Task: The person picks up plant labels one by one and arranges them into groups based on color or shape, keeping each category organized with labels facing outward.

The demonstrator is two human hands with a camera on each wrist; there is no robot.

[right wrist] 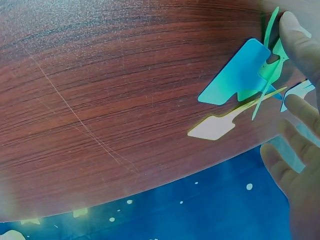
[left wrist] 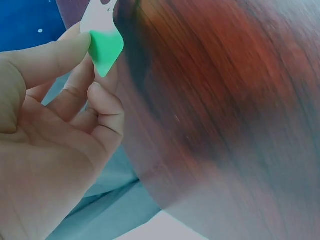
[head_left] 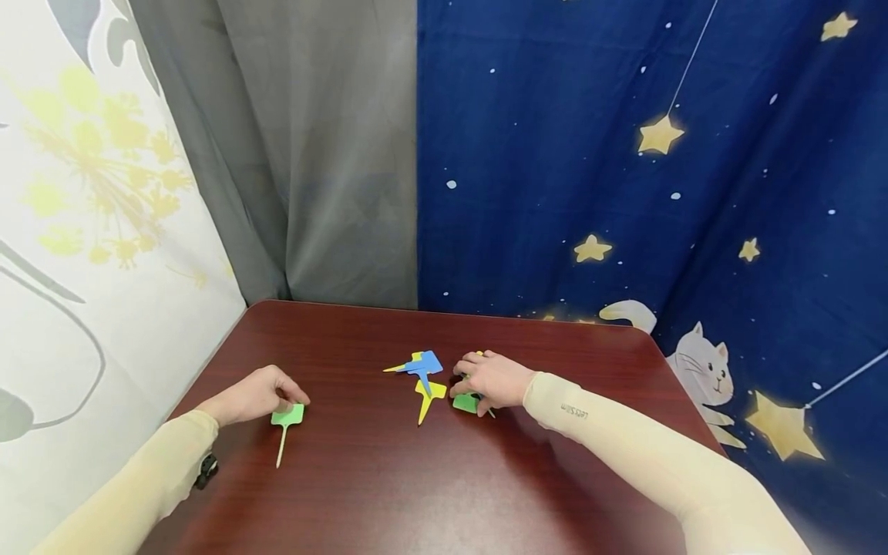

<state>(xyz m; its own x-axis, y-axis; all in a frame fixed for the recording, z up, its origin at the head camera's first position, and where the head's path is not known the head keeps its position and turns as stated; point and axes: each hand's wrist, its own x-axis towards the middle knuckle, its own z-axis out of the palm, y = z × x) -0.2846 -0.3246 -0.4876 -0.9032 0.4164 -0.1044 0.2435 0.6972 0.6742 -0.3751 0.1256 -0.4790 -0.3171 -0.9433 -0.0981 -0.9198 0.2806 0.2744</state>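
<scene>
Dark red tabletop [head_left: 361, 493] spreads beneath the left hand [head_left: 257, 395], which pinches a green tag [head_left: 287, 415] by its broad head, stem pointing away from the fingers, and the right hand [head_left: 496, 378], fingers apart, over a second green tag [head_left: 464, 403].

Green tag [head_left: 289, 416], yellow tag [head_left: 432, 391], blue tag [head_left: 430, 361]; starry navy curtain [head_left: 527, 154]; white cloth [head_left: 153, 331], apparently yellow-flowered

Head view: right grip [head_left: 489, 379] partly hides a green tag [head_left: 465, 402]; dark object [head_left: 206, 471] at left sleeve [head_left: 156, 459] too small to identify; tabletop [head_left: 388, 493] runs off bottom edge. Left wrist view: held green tag [left wrist: 106, 50] cut by top edge. Right wrist view: right grip cropped at right.
</scene>
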